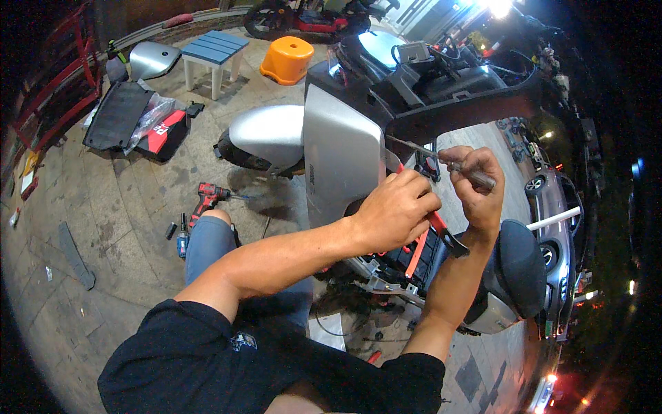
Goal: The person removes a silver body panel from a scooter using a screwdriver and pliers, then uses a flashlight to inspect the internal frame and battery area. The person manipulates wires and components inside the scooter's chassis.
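Note:
My right hand (476,196) is closed around the clear handle of a screwdriver (485,181). Its thin shaft points left toward the inner edge of a scooter's silver front panel (343,152). Right behind that panel, my left hand (400,210) has its fingers curled on a long red tool with a black end (454,243); its exact kind is hard to make out. A small black part (427,165) shows between the hands. Below them, red straps (416,255) lie over dark parts in the scooter's opened body.
A red cordless drill (207,199) and a blue tool (183,240) stand by my knee. Farther off are an orange stool (287,61), a blue-topped stool (214,50) and removed panels (117,119). The scooter's seat (520,269) is right of my right forearm; a parked car (557,234) stands beyond.

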Tool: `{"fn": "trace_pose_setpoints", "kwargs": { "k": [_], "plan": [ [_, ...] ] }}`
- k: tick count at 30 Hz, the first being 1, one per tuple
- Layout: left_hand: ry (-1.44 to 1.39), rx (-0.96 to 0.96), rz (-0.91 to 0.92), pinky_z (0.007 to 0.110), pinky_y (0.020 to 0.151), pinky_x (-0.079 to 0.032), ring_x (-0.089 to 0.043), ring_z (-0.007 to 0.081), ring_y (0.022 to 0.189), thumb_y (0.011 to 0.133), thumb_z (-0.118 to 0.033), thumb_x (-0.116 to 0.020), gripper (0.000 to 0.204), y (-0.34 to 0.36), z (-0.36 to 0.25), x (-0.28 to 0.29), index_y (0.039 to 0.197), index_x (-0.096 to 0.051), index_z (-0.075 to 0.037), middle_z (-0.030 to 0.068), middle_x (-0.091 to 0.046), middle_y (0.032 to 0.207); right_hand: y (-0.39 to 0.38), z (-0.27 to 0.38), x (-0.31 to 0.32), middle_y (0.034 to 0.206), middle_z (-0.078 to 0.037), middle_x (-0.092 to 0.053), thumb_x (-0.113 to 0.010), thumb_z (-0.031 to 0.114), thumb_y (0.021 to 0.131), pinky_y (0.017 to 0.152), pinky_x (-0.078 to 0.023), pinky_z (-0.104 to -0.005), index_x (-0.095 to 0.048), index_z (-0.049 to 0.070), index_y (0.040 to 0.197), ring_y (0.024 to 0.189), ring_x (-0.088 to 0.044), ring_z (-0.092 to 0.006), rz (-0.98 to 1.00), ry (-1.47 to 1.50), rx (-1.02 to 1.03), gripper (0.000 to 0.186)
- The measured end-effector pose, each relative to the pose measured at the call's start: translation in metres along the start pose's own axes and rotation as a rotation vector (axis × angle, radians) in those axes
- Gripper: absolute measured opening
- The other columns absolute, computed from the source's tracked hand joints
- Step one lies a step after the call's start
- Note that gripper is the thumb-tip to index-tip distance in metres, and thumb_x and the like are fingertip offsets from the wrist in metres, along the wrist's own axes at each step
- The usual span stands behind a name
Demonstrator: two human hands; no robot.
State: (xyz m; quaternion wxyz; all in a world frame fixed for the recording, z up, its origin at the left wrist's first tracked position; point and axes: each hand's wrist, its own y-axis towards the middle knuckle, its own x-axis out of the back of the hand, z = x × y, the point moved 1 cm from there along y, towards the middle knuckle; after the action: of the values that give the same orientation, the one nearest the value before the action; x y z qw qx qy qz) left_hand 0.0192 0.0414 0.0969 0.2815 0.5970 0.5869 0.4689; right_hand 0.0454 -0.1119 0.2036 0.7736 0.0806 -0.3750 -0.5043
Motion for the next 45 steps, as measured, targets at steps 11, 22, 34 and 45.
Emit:
{"fn": "trace_pose_setpoints", "kwargs": {
  "k": [11,22,34,45],
  "plan": [
    [-0.021,-0.010,-0.002,0.043,0.082,-0.047,-0.055,0.0336,0.093,0.072,-0.013,-0.074,0.025,0.001,-0.001,0.002,0.094,-0.063,-0.006,0.0129,-0.056,0.093,0.003,0.006,0.000,0.106,-0.018,-0.070,-0.055,-0.013,0.075,0.089,-0.049,-0.0334,-0.052,0.004,0.087,0.098,-0.062,-0.0217,0.018,-0.056,0.028,0.021],
    [-0.014,-0.009,0.004,0.043,0.081,-0.047,-0.055,0.0328,0.093,0.070,-0.014,-0.075,0.027,0.001,0.000,0.002,0.093,-0.063,-0.006,0.0118,-0.056,0.092,0.006,0.003,-0.001,0.105,-0.018,-0.070,-0.055,-0.013,0.074,0.088,-0.049,-0.0349,-0.053,0.004,0.085,0.097,-0.061,-0.0216,0.029,-0.053,0.042,0.021],
    [0.008,0.009,0.022,0.043,0.081,-0.047,-0.055,0.0333,0.094,0.069,-0.015,-0.075,0.027,0.001,0.000,0.001,0.092,-0.064,-0.006,0.0124,-0.057,0.095,0.016,0.014,-0.010,0.115,-0.019,-0.069,-0.061,-0.011,0.080,0.088,-0.052,-0.0343,-0.058,0.004,0.090,0.104,-0.066,-0.0232,-0.029,-0.081,-0.106,0.018],
    [0.129,-0.109,-0.096,0.039,0.078,-0.047,-0.056,0.0279,0.091,0.079,-0.016,-0.065,0.016,0.003,-0.002,-0.017,0.093,-0.066,-0.008,0.0080,-0.059,0.092,0.034,0.057,-0.033,0.106,-0.016,-0.071,-0.066,-0.006,0.073,0.082,-0.054,-0.0362,-0.061,0.002,0.091,0.096,-0.069,-0.0303,0.242,-0.527,0.092,0.020]
  ]
}}
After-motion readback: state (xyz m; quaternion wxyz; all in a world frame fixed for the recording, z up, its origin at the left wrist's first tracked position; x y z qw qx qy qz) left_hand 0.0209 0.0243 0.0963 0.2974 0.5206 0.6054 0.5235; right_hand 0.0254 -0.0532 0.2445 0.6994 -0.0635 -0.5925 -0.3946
